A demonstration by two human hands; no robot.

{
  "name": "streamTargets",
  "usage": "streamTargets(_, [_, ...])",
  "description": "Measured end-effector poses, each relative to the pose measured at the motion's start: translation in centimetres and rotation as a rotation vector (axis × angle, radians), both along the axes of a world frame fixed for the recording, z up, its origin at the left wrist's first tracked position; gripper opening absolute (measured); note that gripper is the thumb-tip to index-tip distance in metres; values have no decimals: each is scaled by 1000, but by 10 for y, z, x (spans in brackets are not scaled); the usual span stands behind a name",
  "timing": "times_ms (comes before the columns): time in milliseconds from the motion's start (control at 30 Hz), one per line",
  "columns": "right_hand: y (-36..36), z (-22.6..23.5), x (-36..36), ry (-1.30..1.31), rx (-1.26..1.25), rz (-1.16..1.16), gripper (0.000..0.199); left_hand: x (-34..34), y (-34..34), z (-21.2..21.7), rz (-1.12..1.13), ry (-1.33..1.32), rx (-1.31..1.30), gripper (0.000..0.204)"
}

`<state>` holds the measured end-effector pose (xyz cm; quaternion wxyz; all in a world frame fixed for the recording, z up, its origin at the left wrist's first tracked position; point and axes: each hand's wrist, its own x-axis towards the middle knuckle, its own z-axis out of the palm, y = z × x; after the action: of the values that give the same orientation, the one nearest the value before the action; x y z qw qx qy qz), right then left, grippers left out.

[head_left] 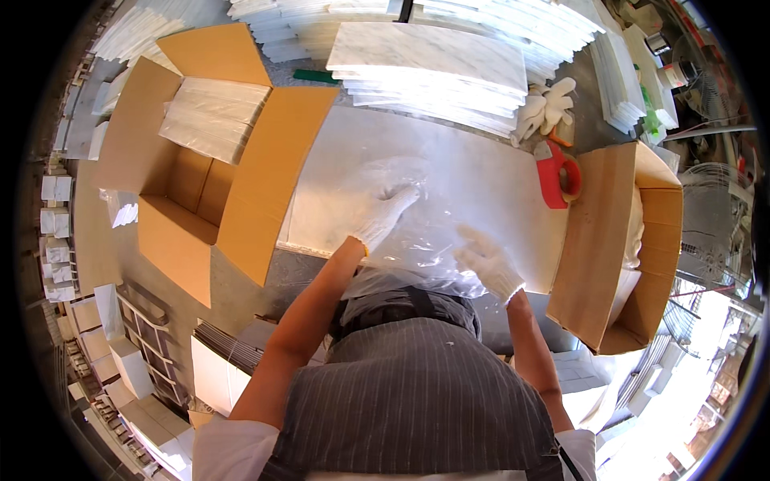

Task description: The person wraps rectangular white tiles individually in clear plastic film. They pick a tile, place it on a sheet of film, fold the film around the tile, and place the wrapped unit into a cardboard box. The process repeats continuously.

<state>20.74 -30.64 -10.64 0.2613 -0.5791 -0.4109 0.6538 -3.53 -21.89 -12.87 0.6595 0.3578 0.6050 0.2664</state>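
Observation:
A clear plastic bag lies crumpled on a large white marble slab in front of me. My left hand, in a white knit glove, presses flat on the bag's upper part with fingers spread. My right hand, also gloved, rests on the bag's right side near the slab's front edge, fingers curled onto the plastic. The bag hangs over the slab's near edge toward my striped apron.
An open cardboard box holding wrapped white tiles stands at the left. Another open box stands at the right. A red tape dispenser and spare white gloves lie on the slab's far right. Stacked marble tiles lie behind.

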Motion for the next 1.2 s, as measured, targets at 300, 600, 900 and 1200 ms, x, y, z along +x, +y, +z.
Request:
streamTargets(300, [-32,-34,-17,-2,-174,-553,37,-34,-12,-9,80,19,9,50])
streamTargets(600, [-47,-33,-47,-21,-375,-709,52,-19,-7,41,-135,713,1446,31])
streamTargets(900, [-69,-53,-32,100,-318,-596,37,51,10,-21,-883,704,1312,35])
streamTargets(1200, [-171,-63,33,129,-396,-814,53,80,5,-40,-1087,1003,1131,66])
